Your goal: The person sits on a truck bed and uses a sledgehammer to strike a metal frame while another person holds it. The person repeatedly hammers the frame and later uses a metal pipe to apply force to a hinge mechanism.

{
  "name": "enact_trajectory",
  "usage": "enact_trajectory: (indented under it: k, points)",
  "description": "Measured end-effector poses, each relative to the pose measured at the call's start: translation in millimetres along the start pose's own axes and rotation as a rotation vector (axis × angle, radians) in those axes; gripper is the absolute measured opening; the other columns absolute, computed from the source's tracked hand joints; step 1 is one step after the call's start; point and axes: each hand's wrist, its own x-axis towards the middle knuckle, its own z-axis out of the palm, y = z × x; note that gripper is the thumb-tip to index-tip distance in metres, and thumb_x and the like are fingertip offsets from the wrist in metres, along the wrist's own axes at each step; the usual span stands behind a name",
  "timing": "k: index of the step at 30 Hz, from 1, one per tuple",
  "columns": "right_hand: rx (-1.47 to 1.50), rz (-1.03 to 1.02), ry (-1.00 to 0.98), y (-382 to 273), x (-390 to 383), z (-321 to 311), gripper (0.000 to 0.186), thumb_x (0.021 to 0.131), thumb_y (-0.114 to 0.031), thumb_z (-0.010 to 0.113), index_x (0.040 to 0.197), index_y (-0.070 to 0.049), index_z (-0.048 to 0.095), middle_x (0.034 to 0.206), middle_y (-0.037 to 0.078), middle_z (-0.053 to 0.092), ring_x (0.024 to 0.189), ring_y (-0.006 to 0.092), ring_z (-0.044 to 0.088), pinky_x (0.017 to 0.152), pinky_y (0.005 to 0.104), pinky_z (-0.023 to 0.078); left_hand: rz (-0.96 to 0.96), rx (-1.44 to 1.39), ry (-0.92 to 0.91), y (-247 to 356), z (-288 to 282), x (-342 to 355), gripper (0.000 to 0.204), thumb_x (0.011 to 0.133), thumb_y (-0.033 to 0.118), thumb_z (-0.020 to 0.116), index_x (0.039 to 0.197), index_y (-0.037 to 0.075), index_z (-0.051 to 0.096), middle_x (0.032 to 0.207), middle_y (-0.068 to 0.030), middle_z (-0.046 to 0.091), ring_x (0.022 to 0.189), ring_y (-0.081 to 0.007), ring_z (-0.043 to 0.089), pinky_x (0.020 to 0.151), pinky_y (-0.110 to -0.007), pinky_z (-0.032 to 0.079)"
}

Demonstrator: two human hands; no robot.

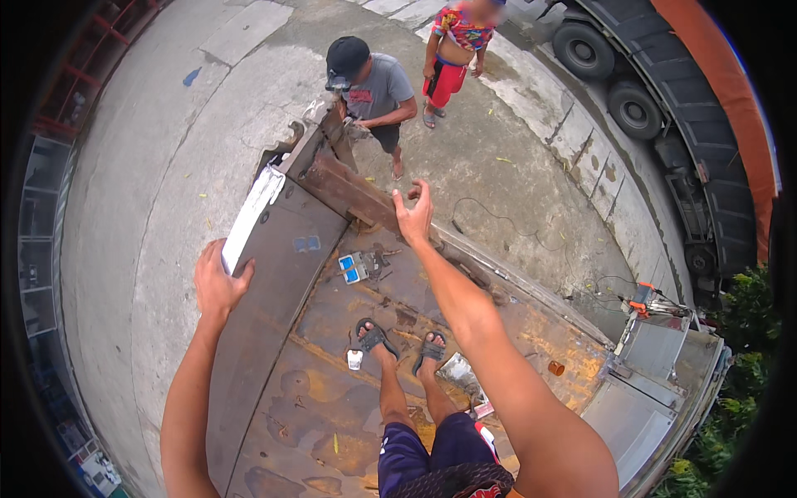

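My left hand (220, 280) grips the white-coated top edge (253, 212) of a grey metal side wall (278, 257), with the thumb on the inner side and the fingers on the outer side. The right hand (415, 214) is raised by a rusty crossbeam (349, 188), its fingers half bent and apart, with nothing seen in it. Whether it touches the beam I cannot tell. The wall and the beam meet at a corner with a rusty upright post (336, 137).
I stand in sandals on a rusty metal bed (332, 398). A blue-and-grey box (354, 267), a white container (354, 359) and a rusty can (556, 368) lie there. A capped person (382, 91) works outside the corner; another person (461, 50) stands behind. A truck (664, 108) is at the right.
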Motion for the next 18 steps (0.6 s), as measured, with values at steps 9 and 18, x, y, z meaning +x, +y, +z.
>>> enact_trajectory:
  k: [9, 18]
  points:
    - [0.245, 0.071, -0.108, -16, -47, -76, 0.022, 0.087, -0.011, 0.069, 0.085, -0.004, 0.048, 0.053, -0.002, 0.033, 0.049, 0.008, 0.028, 0.048, 0.0307, 0.026, -0.079, 0.018, -0.071, 4, -5, -2, 0.051, 0.075, 0.034, 0.078, 0.106, -0.004, 0.063, 0.084, -0.0246, 0.068, 0.081, -0.0442, 0.066, 0.076, -0.048, 0.052]
    - [-0.217, 0.623, -0.256, 146, -197, -164, 0.04, 0.083, -0.019, 0.074, 0.115, -0.007, 0.054, 0.057, 0.0, 0.045, 0.049, 0.0116, 0.043, 0.05, 0.0343, 0.036, 0.045, 0.107, 0.013, 1, -3, -3, 0.055, 0.08, 0.036, 0.077, 0.107, -0.01, 0.061, 0.081, -0.027, 0.068, 0.078, -0.0464, 0.066, 0.073, -0.048, 0.052]
